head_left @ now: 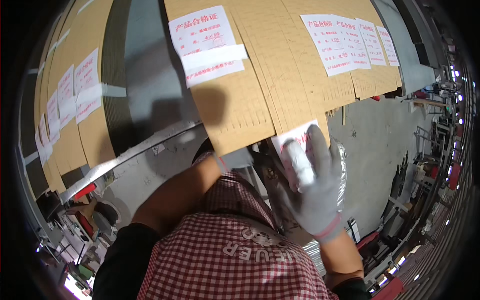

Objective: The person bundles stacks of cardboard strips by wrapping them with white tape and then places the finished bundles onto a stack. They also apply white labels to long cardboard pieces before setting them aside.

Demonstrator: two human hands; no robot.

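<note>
Currently, the right hand (320,195), in a grey glove with a reddish band at the cuff, lies over a white label (286,144) with red print. Label location: at the near edge of the middle board stack (245,107), its upper part visible above the fingers, the rest partly covered by them. Right-hand fingers stand apart from one another, reaching away from the wearer; one is white, apparently wrapped, and slightly blurred. Whether the thumb pinches the label from behind cannot be told. A shiny silver strip (342,175) shows just beside the outer side of this hand; its full shape is hidden.

Left hand (240,158), also grey-gloved, is at the near edge of the same stack, to the left of the label. Its fingers are mostly out of sight, so their state, and anything held, cannot be told.

Middle stack: yellow-brown boards, fanned so that their edges step toward the right. On top, a taped label (192,35) bears a white strip across its lower part; farther right lies a row of overlapping labels (340,47). Well to the left, a second board stack (100,145) carries more labels. Between the two stacks, grey bench (147,75) surface shows.
</note>
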